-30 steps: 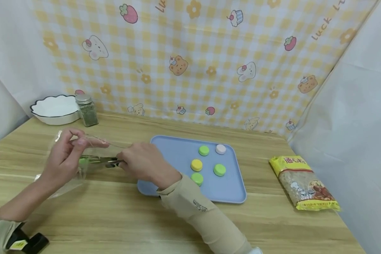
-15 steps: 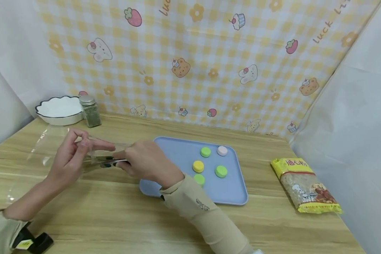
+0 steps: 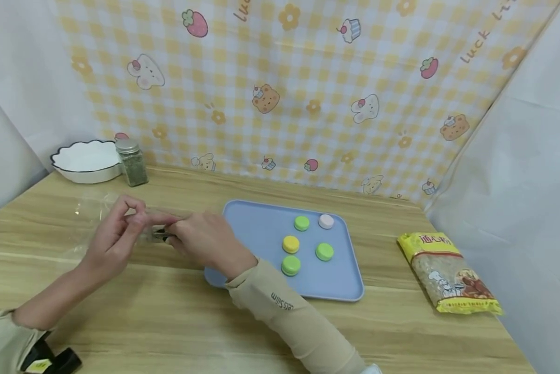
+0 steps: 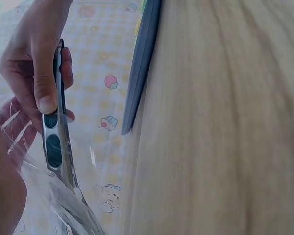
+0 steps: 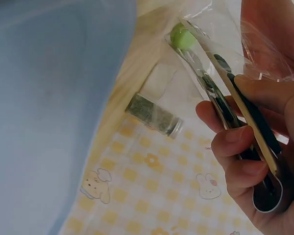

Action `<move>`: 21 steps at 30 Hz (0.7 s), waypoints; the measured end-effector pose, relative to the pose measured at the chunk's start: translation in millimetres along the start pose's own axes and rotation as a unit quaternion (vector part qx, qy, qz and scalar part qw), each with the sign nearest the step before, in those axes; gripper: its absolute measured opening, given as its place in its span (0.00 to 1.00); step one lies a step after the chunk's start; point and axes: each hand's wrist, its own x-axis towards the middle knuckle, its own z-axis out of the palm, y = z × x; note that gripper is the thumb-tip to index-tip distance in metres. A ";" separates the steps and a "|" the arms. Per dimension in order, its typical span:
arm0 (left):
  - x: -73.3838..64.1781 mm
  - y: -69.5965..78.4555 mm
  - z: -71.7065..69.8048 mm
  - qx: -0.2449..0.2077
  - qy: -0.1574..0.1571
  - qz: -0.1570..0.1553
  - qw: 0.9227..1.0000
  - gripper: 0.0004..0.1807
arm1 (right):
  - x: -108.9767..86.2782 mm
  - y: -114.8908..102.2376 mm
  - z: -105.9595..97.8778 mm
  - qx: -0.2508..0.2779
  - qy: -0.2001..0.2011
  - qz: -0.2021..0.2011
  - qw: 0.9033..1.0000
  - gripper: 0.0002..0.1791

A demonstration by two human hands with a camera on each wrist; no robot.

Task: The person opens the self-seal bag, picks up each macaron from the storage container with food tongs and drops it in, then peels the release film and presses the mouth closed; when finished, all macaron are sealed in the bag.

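My left hand point(image 3: 116, 236) pinches the edge of a clear plastic bag point(image 3: 85, 223), which spreads out to the left above the table. Just right of it, with the two hands almost meeting, my right hand point(image 3: 209, 240) grips metal tongs point(image 5: 250, 120) with dark green grip inserts. The tongs reach into the bag, whose film point(image 4: 63, 205) covers their front part in the left wrist view. At their tips, in the right wrist view, a round green macaron point(image 5: 183, 37) shows through the plastic. The head view hides most of the tongs behind my hands.
A blue tray point(image 3: 251, 221) beside my right hand bears several macarons, among them a yellow one point(image 3: 291, 244) and a pale pink one point(image 3: 326, 221). A scalloped white dish point(image 3: 85, 163) and a herb jar point(image 3: 132, 162) stand back left. A yellow pasta bag point(image 3: 450, 272) lies at right.
The left hand has moved right, closer to the right hand. The tongs have gone deeper into the bag, and the green macaron at their tips is no longer visible in the head view.
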 end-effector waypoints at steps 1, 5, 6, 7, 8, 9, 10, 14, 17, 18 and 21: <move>-0.7 0.0 0.4 0.005 -0.002 -0.001 1.000 0.04 | -0.1 -0.4 1.0 -0.002 -0.001 0.005 1.000 0.09; -0.8 1.7 -0.1 0.035 -0.006 0.004 0.999 0.03 | -0.2 -2.7 1.8 0.000 0.009 0.015 1.000 0.10; -0.4 2.2 0.0 0.040 -0.006 0.008 0.999 0.04 | -0.1 -3.5 2.2 -0.003 0.017 0.015 1.000 0.11; -0.3 2.8 0.1 0.051 -0.007 0.010 0.999 0.04 | -0.1 -4.3 2.8 -0.003 0.023 0.017 1.000 0.13; 0.0 3.2 0.5 0.054 -0.008 0.013 0.998 0.04 | -0.1 -5.0 3.8 -0.005 0.032 0.018 0.999 0.14; 0.0 3.6 0.8 0.064 -0.009 0.016 0.998 0.05 | -0.1 -5.8 4.8 -0.007 0.039 0.019 0.999 0.15; 0.2 3.9 1.3 0.067 -0.008 0.017 0.998 0.06 | -0.1 -6.5 6.1 -0.011 0.046 0.019 0.999 0.16; 0.4 2.7 2.3 0.063 -0.007 0.025 0.998 0.06 | -0.9 -8.1 9.3 -0.018 0.049 0.024 0.998 0.14; 0.4 0.9 -1.0 0.064 -0.005 0.027 0.998 0.06 | -1.7 -8.1 8.6 -0.015 0.023 0.025 0.999 0.09; 0.3 0.5 -3.1 0.064 -0.002 0.028 0.998 0.06 | -2.3 -7.6 7.4 -0.012 0.010 0.025 1.000 0.09; 0.2 -0.9 -9.4 0.078 0.004 0.027 0.997 0.06 | -5.5 -4.2 0.4 0.010 -0.035 0.035 0.999 0.09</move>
